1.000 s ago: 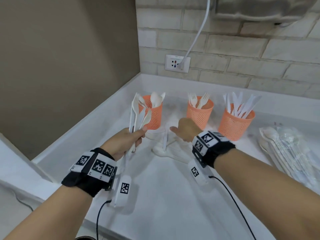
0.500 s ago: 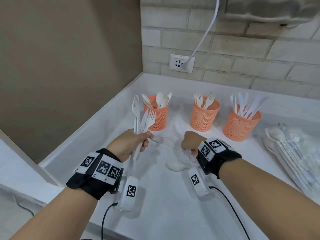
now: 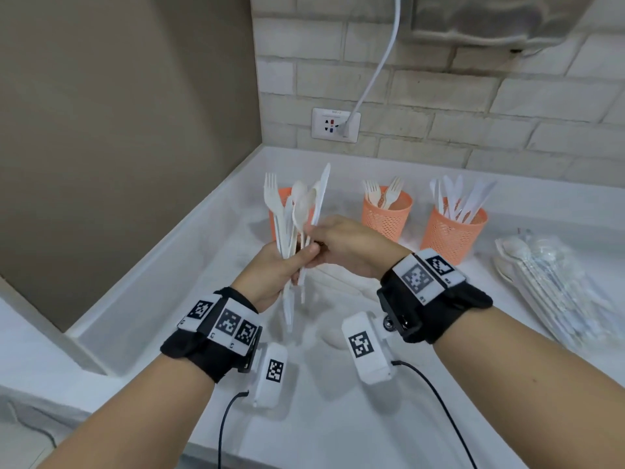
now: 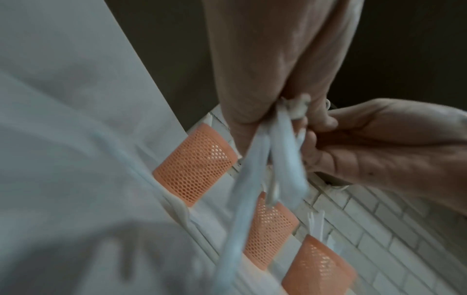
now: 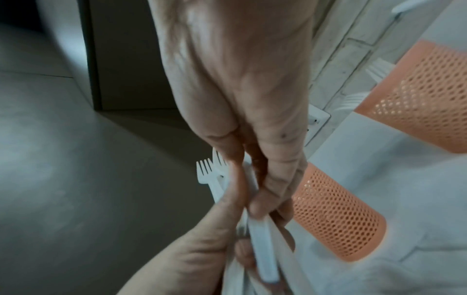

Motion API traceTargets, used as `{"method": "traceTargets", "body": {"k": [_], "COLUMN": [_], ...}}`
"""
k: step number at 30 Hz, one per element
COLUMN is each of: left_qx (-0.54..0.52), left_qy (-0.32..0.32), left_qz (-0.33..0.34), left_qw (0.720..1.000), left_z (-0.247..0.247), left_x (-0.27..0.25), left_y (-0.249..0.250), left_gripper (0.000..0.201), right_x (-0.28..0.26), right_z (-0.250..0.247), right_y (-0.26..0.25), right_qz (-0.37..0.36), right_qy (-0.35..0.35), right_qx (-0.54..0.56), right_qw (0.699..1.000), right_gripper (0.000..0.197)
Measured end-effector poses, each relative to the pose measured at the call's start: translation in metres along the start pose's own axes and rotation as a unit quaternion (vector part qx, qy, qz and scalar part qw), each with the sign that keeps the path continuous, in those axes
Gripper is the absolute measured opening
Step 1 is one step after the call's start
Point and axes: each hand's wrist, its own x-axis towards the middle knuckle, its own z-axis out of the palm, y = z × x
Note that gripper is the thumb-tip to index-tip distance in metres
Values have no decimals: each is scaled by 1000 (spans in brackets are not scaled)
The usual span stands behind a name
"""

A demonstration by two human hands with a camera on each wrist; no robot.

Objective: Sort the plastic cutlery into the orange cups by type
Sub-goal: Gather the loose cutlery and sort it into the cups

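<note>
White counter [image 3: 338, 418], brick wall [image 3: 473, 106]

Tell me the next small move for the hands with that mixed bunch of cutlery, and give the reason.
Probably the right hand should draw the white plastic knife out of the bundle of white plastic cutlery that the left hand grips, then carry it to the right orange mesh cup. The bunch mixes forks, spoons and the knife, that cup already holds knives, and the right fingers already pinch at the handles.

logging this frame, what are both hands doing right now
Left hand: grips the mixed cutlery bunch.
Right hand: pinches a piece in that bunch.
</note>
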Motion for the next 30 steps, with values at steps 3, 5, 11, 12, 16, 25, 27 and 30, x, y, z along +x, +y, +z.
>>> {"method": "traceTargets", "body": {"k": [3,5,11,12,16,25,27,30], "left_qx": [38,42,42,49,44,-23,-27,-23], "left_qy": [0,24,95,92,83,59,52,43], "left_qz": [-1,-12,-54,-63,-87,-77,-75,-74], "left_qw": [999,999,993,993,992,995,995,996], "left_z": [-10,-18,-43,-46,-48,-43,-41,-36], "left_x": [-2,-3,-6,-7,-6,-3,-3,-1], "left_y": [-2,-5,-5,-4,-2,2,2,2], "left_gripper": [15,12,23,26,28,29,27,25], "right_x": [7,12,29,30,40,32,27,15], "right_z": [6,7,-12,-12,-3,-14,-30,-44], "right_y": [-4,-7,21,34,70,59,57,56], "right_qz": [6,-7,21,39,75,101,121,167], "right_qy": [-1,31,65,34,-9,-61,-6,72], "right_qx": [-64,-143,-384,-448,-541,-499,-402,-272], "right_qw": [998,989,921,892,838,858,908,945], "right_gripper": [28,23,20,22,33,4,29,27]}}
